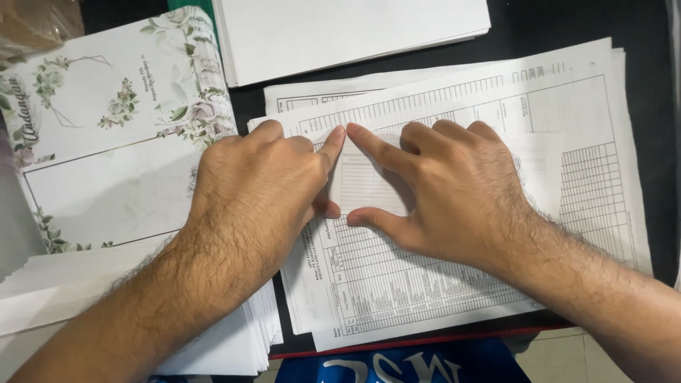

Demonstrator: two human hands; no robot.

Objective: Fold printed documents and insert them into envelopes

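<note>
Lying across the dark tabletop (638,21), a stack of printed forms (582,177) has its long axis running left to right, slightly tilted, the far edge rising toward the right. Left of it sits a pile of floral cards (106,142); a white sheet stack (340,28) lies at the far side. On the forms rests a small translucent paper slip (369,181), its long axis also roughly left to right. The left hand (248,191) and right hand (447,191) press flat on it, fingers half curled and gripping nothing, index tips almost meeting at its far edge, thumbs along its near edge.
</note>
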